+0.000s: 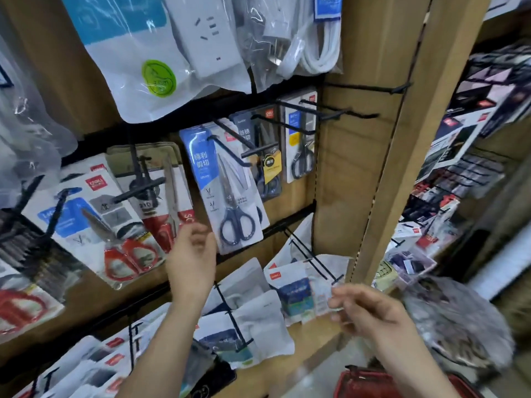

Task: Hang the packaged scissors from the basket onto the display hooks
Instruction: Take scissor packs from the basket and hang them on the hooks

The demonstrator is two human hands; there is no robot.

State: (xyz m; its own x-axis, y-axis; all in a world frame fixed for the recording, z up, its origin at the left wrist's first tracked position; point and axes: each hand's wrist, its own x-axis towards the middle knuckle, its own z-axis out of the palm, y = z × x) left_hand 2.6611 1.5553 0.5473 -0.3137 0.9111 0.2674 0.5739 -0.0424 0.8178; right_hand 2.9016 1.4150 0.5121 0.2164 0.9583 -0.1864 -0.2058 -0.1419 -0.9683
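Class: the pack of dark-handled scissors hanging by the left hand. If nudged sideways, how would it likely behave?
The scissors pack hangs tilted from one hook, so it would probably swing, not slide. Its flat card backing looks stiff, so it likely won't flop. The glossy plastic front may feel slippery.

Dark-handled packaged scissors (227,193) hang on hook (229,151).

Wall: I see a brown display panel (353,168) facing me.
Post: a tan slotted upright (402,168) at its right edge.
Right side: dark wire shelving (482,145), crowded with boxed goods, blurred.
Light: bright, even; source unclear to me.
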